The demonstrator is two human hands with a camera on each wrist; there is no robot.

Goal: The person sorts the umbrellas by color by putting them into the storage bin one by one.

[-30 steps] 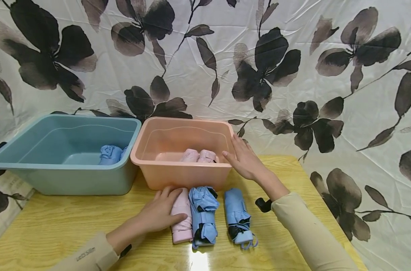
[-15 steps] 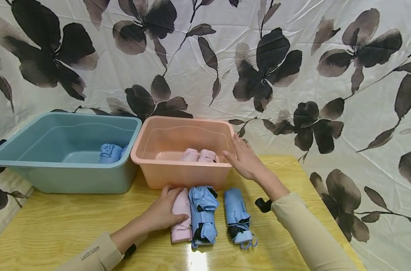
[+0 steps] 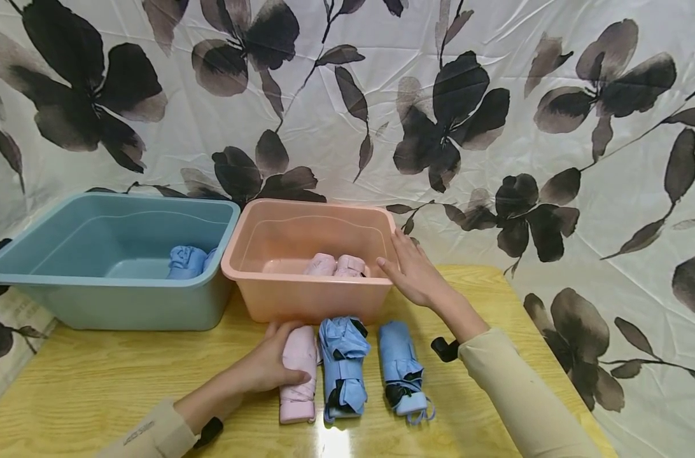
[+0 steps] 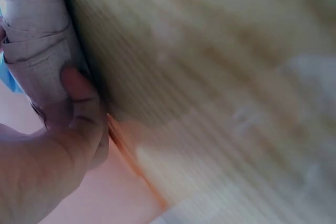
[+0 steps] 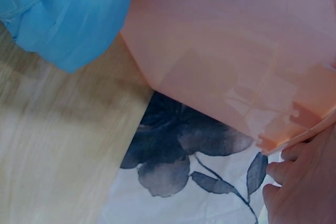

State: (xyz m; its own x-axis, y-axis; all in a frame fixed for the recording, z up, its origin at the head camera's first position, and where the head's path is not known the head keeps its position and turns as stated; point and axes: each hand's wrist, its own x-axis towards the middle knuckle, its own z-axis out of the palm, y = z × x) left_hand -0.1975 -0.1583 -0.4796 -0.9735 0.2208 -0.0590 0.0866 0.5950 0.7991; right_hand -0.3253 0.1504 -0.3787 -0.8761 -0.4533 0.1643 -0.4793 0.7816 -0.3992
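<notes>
A folded pink umbrella [image 3: 299, 348] lies on the table, and my left hand [image 3: 261, 367] grips it from its left side. In the left wrist view the thumb presses against the wrapped umbrella [image 4: 39, 43]; the other fingers are mostly hidden. Just to its right lie two folded blue umbrellas [image 3: 345, 372] [image 3: 399, 359], the second with a loop of cord. My right hand [image 3: 417, 277] touches the right rim of the peach bin [image 3: 310, 299], its fingers straight. Inside that bin are two pink umbrellas [image 3: 321, 264] [image 3: 350, 264].
A blue-green bin [image 3: 144, 308] stands left of the peach one and contains blue umbrellas [image 3: 185, 262], one partly hidden by the wall. Behind the wooden table [image 3: 112, 388] hangs a floral cloth [image 3: 347, 159], which also falls past the table's right edge.
My left hand has drawn the pink umbrella a little left and toward me, so a gap shows beside the blue one. My right hand stays at the bin rim.
</notes>
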